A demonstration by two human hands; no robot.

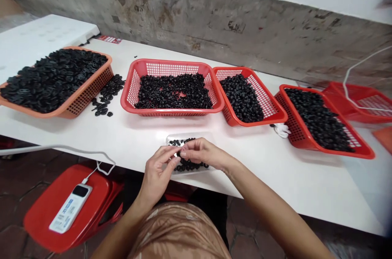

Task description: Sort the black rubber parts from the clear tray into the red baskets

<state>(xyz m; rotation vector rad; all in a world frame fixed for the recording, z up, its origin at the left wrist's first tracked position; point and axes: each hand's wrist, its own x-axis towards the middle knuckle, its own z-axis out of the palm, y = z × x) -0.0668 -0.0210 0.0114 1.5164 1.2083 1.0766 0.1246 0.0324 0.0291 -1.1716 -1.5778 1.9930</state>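
Both hands meet over a small clear tray at the table's front edge, which holds small black parts. My left hand pinches with thumb and forefinger at a small black part, mostly covered by fingers. From the other side my right hand grips the same piece, its fingertips touching those of the left. Straight beyond the hands is a red basket with small black rings in it.
To the right, two red baskets hold black parts. An orange basket heaped with flat black pieces stands left, loose pieces beside it. A white power bank with a cable lies on a red stool. A concrete wall runs behind.
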